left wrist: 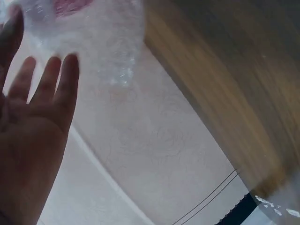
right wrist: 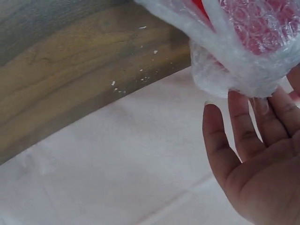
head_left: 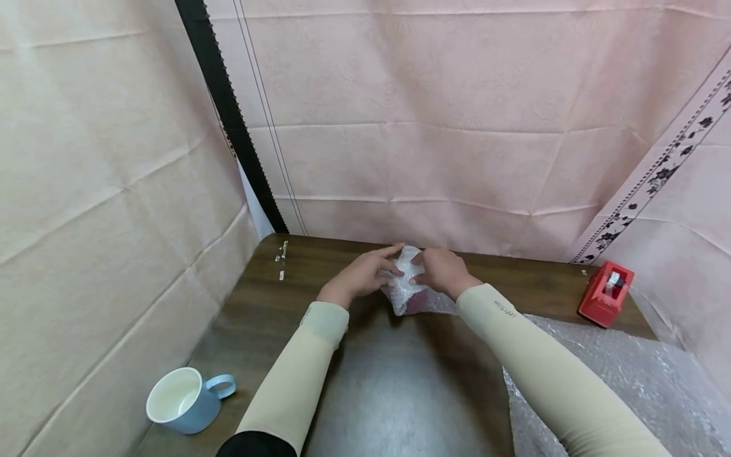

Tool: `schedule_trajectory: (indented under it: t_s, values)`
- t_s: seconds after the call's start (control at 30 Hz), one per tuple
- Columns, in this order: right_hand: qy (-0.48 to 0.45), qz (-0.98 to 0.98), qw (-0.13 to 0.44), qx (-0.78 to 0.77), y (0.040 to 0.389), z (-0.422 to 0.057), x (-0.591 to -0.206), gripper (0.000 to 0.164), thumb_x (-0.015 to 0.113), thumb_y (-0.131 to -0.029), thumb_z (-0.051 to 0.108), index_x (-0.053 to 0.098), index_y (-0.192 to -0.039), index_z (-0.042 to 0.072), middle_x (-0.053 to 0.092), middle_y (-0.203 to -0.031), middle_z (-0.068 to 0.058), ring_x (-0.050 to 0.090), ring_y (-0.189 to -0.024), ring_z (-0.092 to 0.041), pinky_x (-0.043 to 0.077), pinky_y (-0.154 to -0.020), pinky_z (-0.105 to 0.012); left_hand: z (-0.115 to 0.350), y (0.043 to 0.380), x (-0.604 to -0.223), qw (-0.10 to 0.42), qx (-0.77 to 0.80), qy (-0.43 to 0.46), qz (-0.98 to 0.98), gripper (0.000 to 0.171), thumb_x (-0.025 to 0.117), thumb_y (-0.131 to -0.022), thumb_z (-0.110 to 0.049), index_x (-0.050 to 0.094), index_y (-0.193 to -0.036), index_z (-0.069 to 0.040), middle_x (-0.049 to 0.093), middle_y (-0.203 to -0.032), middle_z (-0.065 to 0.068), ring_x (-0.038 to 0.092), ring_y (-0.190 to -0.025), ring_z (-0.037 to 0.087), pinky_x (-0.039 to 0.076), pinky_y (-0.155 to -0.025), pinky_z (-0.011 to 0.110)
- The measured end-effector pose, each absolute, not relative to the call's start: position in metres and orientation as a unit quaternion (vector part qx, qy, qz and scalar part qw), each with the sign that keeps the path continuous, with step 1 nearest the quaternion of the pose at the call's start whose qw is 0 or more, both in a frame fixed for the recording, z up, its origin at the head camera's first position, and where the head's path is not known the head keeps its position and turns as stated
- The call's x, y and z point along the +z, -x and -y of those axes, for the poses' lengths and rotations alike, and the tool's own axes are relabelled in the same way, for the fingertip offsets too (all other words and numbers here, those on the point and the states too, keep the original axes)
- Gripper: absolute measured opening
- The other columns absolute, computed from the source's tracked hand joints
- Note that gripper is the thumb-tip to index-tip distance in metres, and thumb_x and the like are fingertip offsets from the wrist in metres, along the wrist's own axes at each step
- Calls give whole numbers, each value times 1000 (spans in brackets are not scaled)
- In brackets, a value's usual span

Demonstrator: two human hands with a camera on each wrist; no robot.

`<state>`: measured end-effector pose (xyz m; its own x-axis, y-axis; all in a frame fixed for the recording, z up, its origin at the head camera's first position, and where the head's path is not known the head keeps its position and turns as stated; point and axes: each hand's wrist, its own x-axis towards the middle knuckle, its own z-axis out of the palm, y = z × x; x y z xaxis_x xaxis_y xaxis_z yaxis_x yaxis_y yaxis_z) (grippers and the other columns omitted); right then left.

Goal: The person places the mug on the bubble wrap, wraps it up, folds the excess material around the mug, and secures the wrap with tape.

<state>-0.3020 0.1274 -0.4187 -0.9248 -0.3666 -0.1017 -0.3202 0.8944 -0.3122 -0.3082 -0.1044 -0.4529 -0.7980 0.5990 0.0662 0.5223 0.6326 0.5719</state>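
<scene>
A bundle of clear bubble wrap stands near the table's back edge, with something red showing through it; the kind of thing inside is hidden. At its left side is my left hand, fingers spread and fairly straight. The left wrist view shows that palm turned up beside the wrap. My right hand is at the bundle's upper right, fingers bent over it. In the right wrist view, its fingertips pinch the folded edge of the wrap.
A light blue mug stands at the table's front left. A red tape dispenser sits at the back right. Below it spreads a large sheet of bubble wrap. Small tape pieces stick to the table at back left. Cloth hangs behind.
</scene>
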Motion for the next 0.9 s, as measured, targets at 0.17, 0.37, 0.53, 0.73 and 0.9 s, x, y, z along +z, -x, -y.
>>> schedule_trajectory:
  t_s: [0.17, 0.37, 0.53, 0.73, 0.9]
  values:
    - [170, -964, 61, -193, 304, -136, -427, 60, 91, -100, 32, 71, -151, 7, 73, -154, -17, 70, -140, -41, 61, -111, -61, 99, 307, -458, 19, 256, -312, -915, 28, 81, -105, -12, 85, -132, -14, 68, -165, 0, 55, -161, 27, 50, -131, 45]
    - [138, -966, 26, -219, 296, -145, -424, 57, 84, -105, 40, 72, -147, 4, 77, -145, -19, 75, -130, -40, 62, -106, -63, 86, 298, -464, -54, 207, -276, -937, 10, 89, -100, -24, 89, -110, -21, 78, -150, -6, 70, -139, 24, 57, -117, 51]
    - [142, -965, 62, -212, 287, -150, -419, 75, 83, -102, 53, 66, -153, 1, 75, -149, -20, 74, -132, -40, 61, -109, -61, 72, 290, -466, -81, 182, -233, -952, 14, 91, -98, -36, 88, -110, -28, 85, -128, -7, 70, -127, 25, 55, -105, 55]
    - [176, -957, 78, -215, 284, -155, -419, 65, 83, -103, 55, 63, -142, 6, 81, -123, -18, 75, -100, -30, 62, -91, -52, 64, 287, -467, -105, 189, -207, -954, 19, 97, -93, -38, 86, -106, -29, 86, -111, -9, 70, -113, 21, 51, -95, 48]
    - [228, -941, 95, -231, 289, -161, -423, 33, 67, -115, 41, 79, -123, 11, 80, -133, -19, 77, -112, -32, 62, -101, -54, 61, 281, -471, -118, 188, -203, -954, 22, 98, -92, -43, 86, -105, -29, 84, -106, -9, 71, -106, 20, 51, -94, 48]
